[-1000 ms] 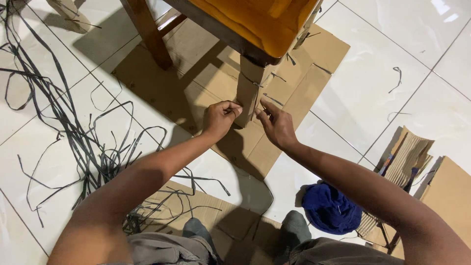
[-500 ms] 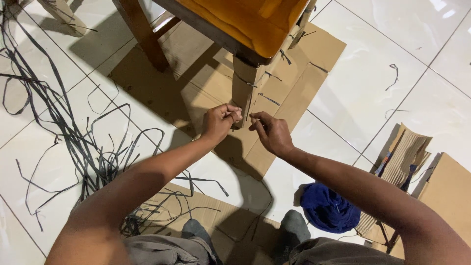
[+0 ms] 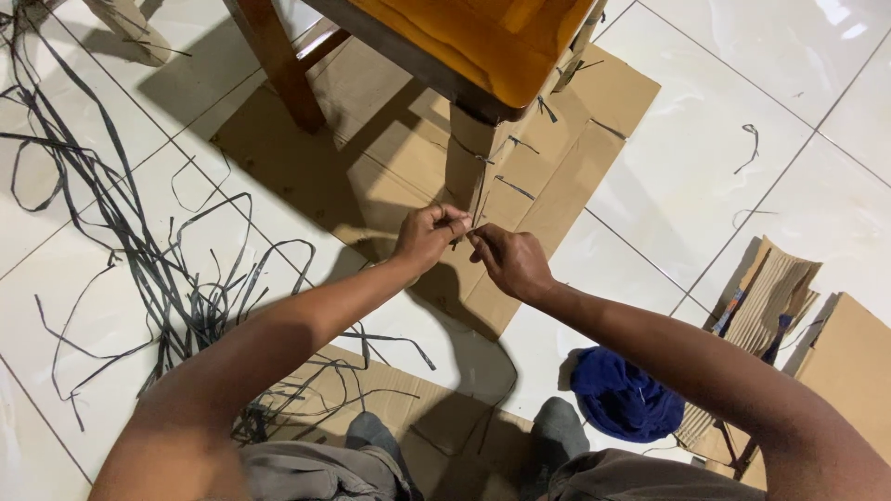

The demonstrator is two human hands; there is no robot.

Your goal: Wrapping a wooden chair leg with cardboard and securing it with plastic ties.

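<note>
A wooden chair with an orange seat cushion (image 3: 492, 37) stands on flattened cardboard (image 3: 390, 158). Its near leg (image 3: 469, 158) is wrapped in cardboard and bound with thin dark straps. My left hand (image 3: 429, 237) and my right hand (image 3: 509, 260) meet at the foot of that leg. Both pinch a thin dark strap (image 3: 475, 218) that runs around the leg, fingertips almost touching each other.
A tangle of several loose dark straps (image 3: 139, 250) lies on the white tiles at the left. A blue cloth (image 3: 624, 394) sits by my right knee. Folded corrugated cardboard pieces (image 3: 780, 297) lie at the right. Another chair leg (image 3: 274, 60) stands further back.
Both hands have drawn closer together at the leg's base and now pinch the strap between them. The view has shifted slightly, so the chair sits higher in the frame.
</note>
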